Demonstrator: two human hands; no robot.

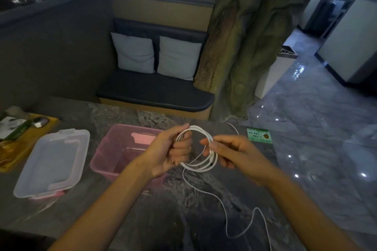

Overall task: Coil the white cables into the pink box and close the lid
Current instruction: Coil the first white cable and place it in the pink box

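Coiling in progress: the left hand (173,151) grips the white cable (196,149) coil, fingers curled through it; the right hand (230,152) pinches its far side. The tail trails across the desk (183,210). Next: wind remaining slack, lower into the open pink box (114,149); the lid (51,161) lies alongside.

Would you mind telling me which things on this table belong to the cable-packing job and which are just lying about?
Part of the job:
white cable, gripped by the left hand and pinched by the right hand
pink box, open
clear lid, lying left of the box

Just lying about:
green card
yellow tray with oddments
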